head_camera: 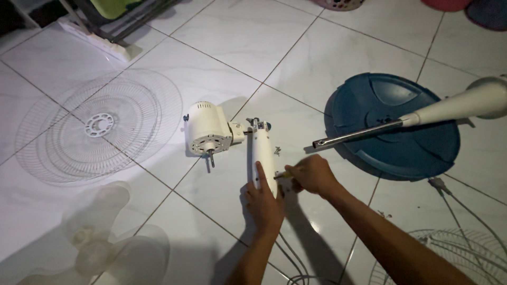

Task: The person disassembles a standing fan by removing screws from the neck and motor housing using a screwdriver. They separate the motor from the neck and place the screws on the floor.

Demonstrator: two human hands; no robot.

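Observation:
A dismantled white fan lies on the tiled floor. Its round motor housing, shaft pointing toward me, joins a white neck piece. My left hand presses down on the near end of that neck piece, index finger stretched along it. My right hand grips a small screwdriver whose tip meets the neck's side. A small screw lies on the tile beside the neck.
A wire fan guard lies at left, a translucent fan blade at lower left. A blue round base with metal pole sits at right. A second guard and a cord are near me.

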